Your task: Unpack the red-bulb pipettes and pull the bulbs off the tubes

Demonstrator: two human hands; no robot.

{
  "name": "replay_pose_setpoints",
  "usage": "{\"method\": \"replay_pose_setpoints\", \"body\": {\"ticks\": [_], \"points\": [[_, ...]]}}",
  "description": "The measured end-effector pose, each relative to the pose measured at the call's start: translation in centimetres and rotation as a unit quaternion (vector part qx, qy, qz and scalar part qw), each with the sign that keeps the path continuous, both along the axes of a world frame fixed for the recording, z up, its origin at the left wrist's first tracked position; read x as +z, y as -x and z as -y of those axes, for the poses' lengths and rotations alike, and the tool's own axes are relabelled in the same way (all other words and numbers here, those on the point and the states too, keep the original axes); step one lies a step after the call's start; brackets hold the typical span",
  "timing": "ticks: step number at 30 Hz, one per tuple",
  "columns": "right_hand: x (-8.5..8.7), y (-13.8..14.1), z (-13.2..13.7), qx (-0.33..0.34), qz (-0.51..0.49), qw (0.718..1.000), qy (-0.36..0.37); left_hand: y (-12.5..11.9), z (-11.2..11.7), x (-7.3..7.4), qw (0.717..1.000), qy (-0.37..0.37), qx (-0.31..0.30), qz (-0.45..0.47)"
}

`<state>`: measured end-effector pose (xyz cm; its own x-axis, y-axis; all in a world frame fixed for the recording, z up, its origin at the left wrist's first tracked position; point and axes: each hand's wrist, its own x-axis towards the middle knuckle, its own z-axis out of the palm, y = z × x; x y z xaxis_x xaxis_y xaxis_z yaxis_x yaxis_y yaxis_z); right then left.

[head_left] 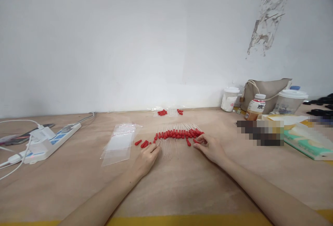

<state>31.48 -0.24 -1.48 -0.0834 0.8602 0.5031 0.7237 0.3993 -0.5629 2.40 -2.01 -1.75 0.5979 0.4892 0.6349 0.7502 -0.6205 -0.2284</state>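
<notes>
1. At far left, white plastic power strip [49, 146] with cables, limiting leftward room.
2. Next, flat clear plastic zip bags [119, 143], set aside presumably for easy reach.
3. Beside loose red rubbery bulbs [144, 144], left hand [147, 157], fingertips together, apparently on a thin clear tube [159, 143].
4. Mid-table, row of red bulbs with pale thin stems [177, 134], probably side by side against tangling; loose clear tubes [169, 150] just in front.
5. At the row's right end, right hand [212, 148], thumb and finger pinching a single red bulb [195, 141].
6. Farther right, green-and-white tissue pack [308, 141], crowding that side; bare brown tabletop [203, 191] open toward the yellow near edge [182, 221].
</notes>
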Motion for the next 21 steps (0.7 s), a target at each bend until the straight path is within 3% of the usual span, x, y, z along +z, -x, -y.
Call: {"method": "replay_pose_setpoints", "body": {"ticks": [14, 21], "points": [[-0.3, 1.2, -0.6, -0.008, -0.003, 1.0, -0.012, -0.4, 0.3, 0.4, 0.983, 0.157, -0.051, 0.079], [0.0, 0.4, -0.8, -0.037, 0.007, 0.998, -0.043, 0.3, 0.7, 0.8, 0.986, 0.135, -0.038, 0.084]]}}
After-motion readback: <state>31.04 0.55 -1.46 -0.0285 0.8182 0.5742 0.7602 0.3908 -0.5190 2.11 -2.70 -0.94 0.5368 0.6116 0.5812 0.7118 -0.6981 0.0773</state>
